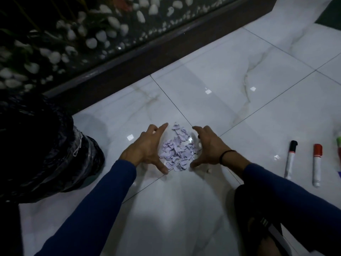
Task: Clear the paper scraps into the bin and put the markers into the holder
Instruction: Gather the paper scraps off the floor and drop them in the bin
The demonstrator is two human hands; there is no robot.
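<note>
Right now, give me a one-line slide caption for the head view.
Both hands, left and right, cup a scrap pile on the floor, bin left, markers right.

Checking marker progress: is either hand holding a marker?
No, both markers lie on the floor while the hands flank the scraps.

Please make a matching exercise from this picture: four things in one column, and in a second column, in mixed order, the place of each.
Things:
1. scraps
2. bin bag
3. black-capped marker
4. red-capped marker

Places:
A. at the far left, on the floor
B. to the right of the hands, the nearer of the two to them
C. between the left hand and the right hand
D. to the right of the hands, the farther of the two from them

Pairs: 1-C, 2-A, 3-B, 4-D
</note>
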